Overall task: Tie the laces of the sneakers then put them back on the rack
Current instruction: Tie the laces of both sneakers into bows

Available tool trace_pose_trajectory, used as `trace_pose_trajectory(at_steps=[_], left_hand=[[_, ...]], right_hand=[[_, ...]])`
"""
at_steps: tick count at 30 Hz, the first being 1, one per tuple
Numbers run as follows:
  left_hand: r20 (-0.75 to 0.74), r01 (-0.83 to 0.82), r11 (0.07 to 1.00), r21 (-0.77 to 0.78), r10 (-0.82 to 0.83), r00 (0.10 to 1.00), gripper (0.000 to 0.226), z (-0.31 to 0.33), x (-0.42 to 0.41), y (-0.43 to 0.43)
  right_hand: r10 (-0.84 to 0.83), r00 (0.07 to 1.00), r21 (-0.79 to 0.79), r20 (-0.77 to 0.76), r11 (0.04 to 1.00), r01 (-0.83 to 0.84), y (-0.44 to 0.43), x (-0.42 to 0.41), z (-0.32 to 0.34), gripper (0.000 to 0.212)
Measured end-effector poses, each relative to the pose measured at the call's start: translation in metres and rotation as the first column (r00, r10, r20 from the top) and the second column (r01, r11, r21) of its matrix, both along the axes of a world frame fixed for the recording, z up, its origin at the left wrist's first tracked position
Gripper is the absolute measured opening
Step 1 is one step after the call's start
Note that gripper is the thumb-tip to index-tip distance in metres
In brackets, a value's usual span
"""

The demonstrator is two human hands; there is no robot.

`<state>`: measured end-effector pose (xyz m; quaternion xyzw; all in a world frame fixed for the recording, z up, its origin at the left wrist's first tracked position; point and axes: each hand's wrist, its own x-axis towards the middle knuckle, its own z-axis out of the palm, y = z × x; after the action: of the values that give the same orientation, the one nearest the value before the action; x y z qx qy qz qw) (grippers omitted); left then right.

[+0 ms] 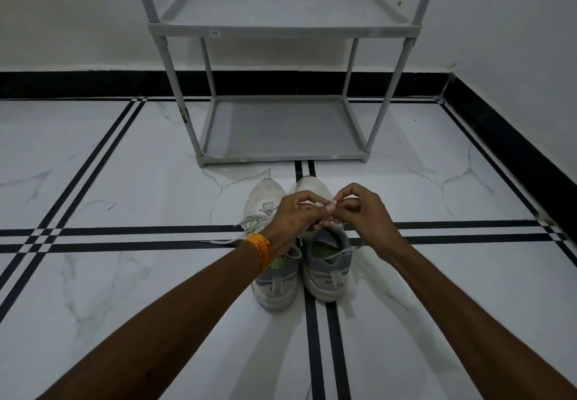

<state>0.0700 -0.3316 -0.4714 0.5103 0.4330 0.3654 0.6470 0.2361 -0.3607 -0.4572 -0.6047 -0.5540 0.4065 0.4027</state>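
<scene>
The left shoe (268, 243) sits on the floor (125, 274), its lace (237, 238) loose. Your left hand (292, 220) pinches the right shoe's (324, 259) lace. Your right hand (359, 209) pinches it too. Hold both ends tight, make a loop, and pull it snug over the shoe. The rack (281, 29) waits just past the toes.

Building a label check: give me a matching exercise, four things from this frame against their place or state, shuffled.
Things:
1. left sneaker
2. right sneaker
3. rack
4. orange thread band

States:
A. no shoes on it, by the wall
B. laces loose, trailing on the floor
C. on the left wrist
D. laces pinched by both hands

Pairs: 1-B, 2-D, 3-A, 4-C
</scene>
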Motion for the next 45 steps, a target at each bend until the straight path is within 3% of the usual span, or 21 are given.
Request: trace_pose_trajectory(at_steps=[4, 10, 14, 21, 29, 33, 37, 41, 45], left_hand=[[-0.065, -0.115, 0.992, 0.049, 0.118, 0.991, 0.032, -0.001, 0.005, 0.000], [-0.295, -0.099, 0.925, 0.367, 0.217, 0.930, 0.020, 0.000, 0.006, 0.004], [-0.408, 0.053, 0.851, 0.523, 0.195, 0.892, 0.019, -0.001, 0.001, 0.009], [-0.525, 0.218, 0.661, 0.718, 0.308, 0.794, 0.019, -0.009, 0.001, 0.008], [-0.545, 0.230, 0.828, 0.512, 0.107, 0.831, 0.022, -0.005, -0.002, 0.019], [-0.527, 0.197, 0.941, 0.274, -0.025, 0.849, 0.025, -0.002, 0.002, 0.020], [-0.449, 0.118, 0.978, 0.173, -0.028, 0.893, 0.025, -0.001, 0.003, 0.019], [-0.416, 0.097, 0.980, 0.175, -0.016, 0.909, 0.020, -0.001, 0.001, 0.019], [-0.424, 0.102, 0.979, 0.177, -0.018, 0.906, 0.021, 0.003, 0.002, 0.018]], right_hand=[[-0.002, 1.000, 0.082, 0.030, 0.997, 0.000, -0.010, -0.003, 0.001, 0.022], [-0.054, 0.892, 0.345, 0.450, 0.931, -0.117, -0.011, -0.009, -0.006, 0.016], [-0.024, 0.749, 0.282, 0.662, 0.934, -0.220, -0.004, -0.012, -0.011, 0.020], [-0.058, 0.614, 0.231, 0.787, 0.951, -0.207, -0.001, -0.012, -0.014, 0.019], [-0.091, 0.788, 0.219, 0.608, 0.974, -0.056, -0.001, -0.007, -0.019, 0.020], [-0.129, 0.839, 0.293, 0.529, 0.955, -0.037, 0.000, -0.005, -0.019, 0.014], [-0.282, 0.799, 0.506, 0.531, 0.862, -0.032, -0.007, -0.004, -0.009, 0.025], [-0.140, 0.700, 0.413, 0.700, 0.879, -0.237, -0.009, -0.005, -0.014, 0.023], [-0.159, 0.670, 0.421, 0.725, 0.873, -0.249, -0.004, -0.004, -0.016, 0.013]])
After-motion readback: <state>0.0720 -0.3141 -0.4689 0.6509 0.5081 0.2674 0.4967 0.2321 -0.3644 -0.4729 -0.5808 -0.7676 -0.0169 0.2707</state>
